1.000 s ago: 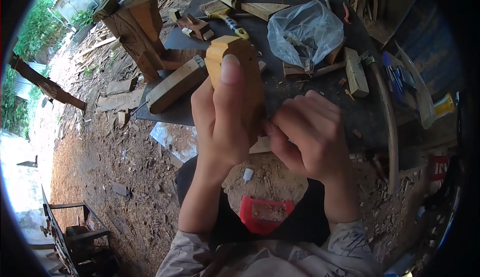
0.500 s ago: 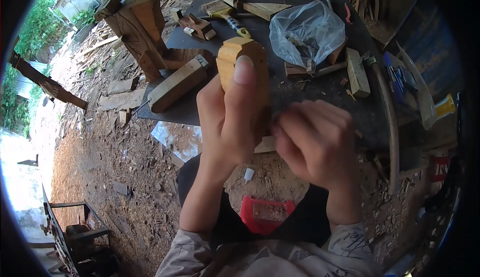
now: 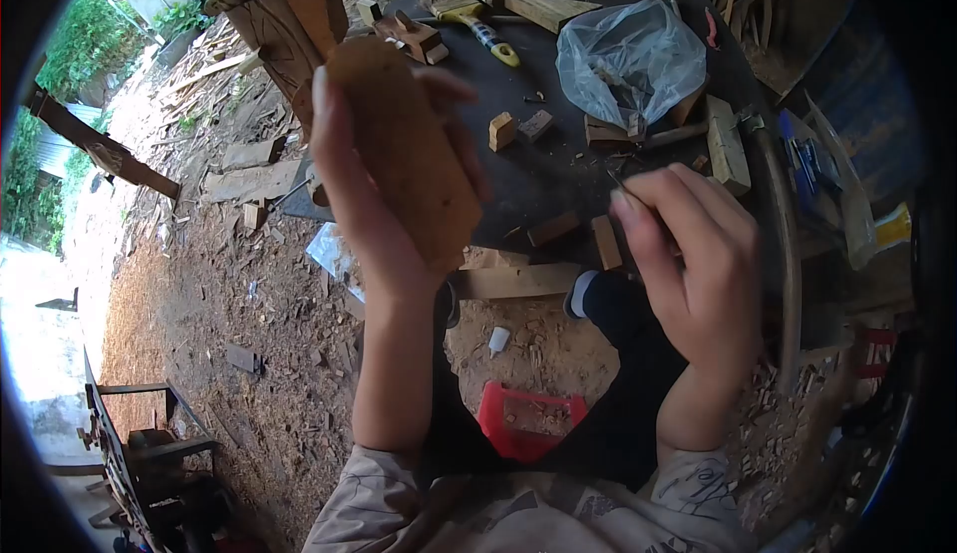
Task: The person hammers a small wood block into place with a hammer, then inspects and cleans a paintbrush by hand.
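Note:
My left hand (image 3: pixel 367 226) is closed round a yellowish wooden block (image 3: pixel 404 144) with shaped ends, thumb along one edge and fingers on the other. The block is tilted, its broad flat face with a few small dark spots toward me. To the right, my right hand (image 3: pixel 703 259) is in a pinch. A thin dark tip sticks out at its fingertips, too small to name. Below and between the hands, small wooden pieces (image 3: pixel 606 244) lie at the table's near edge. A small yellowish wood block (image 3: pixel 502 131) stands farther back on the dark table (image 3: pixel 538 189).
A clear plastic bag (image 3: pixel 628 59) sits on the table, with a brush with a yellow-and-black handle (image 3: pixel 488 39) to its left. A wooden plane (image 3: pixel 409 34) lies behind my left hand. A curved wooden pole (image 3: pixel 788 254) borders the right side. Below is a red plastic object (image 3: pixel 528 443).
My left hand has moved left and turned the block, so its broad face shows. My right hand has moved right, away from the block. Small pieces on the table have come into view.

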`<control>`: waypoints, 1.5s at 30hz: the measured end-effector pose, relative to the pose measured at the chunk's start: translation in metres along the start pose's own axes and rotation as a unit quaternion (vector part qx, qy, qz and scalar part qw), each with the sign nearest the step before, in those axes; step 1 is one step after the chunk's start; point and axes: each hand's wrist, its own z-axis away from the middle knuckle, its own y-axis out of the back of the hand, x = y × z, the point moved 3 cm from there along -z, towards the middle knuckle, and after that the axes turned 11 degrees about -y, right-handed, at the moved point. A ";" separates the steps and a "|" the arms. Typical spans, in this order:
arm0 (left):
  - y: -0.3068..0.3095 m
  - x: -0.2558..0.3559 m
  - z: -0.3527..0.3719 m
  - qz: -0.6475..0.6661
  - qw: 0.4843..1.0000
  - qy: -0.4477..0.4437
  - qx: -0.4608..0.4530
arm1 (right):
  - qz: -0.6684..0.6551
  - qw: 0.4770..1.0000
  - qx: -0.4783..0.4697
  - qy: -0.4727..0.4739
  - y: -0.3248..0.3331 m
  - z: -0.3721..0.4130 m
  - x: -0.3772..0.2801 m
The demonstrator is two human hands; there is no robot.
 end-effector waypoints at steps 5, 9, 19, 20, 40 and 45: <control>0.005 -0.013 0.001 0.168 0.977 0.102 -0.082 | 0.064 0.994 -0.018 -0.092 -0.017 -0.001 0.023; -0.002 -0.019 0.002 0.229 0.961 0.152 -0.014 | 0.113 0.982 0.013 -0.149 -0.022 -0.005 0.032; -0.007 -0.031 0.013 0.204 0.962 0.181 -0.030 | -0.207 0.976 -0.060 -0.031 -0.038 -0.002 0.001; -0.009 -0.031 0.015 0.167 0.969 0.177 -0.039 | -0.250 0.964 -0.078 -0.044 -0.040 -0.001 -0.004; -0.016 -0.027 0.018 0.035 0.990 0.132 -0.025 | 0.113 0.981 0.078 -0.138 0.025 0.007 0.009; -0.020 -0.025 0.016 0.027 0.991 0.127 -0.023 | 0.312 0.897 0.108 -0.294 0.050 0.048 0.064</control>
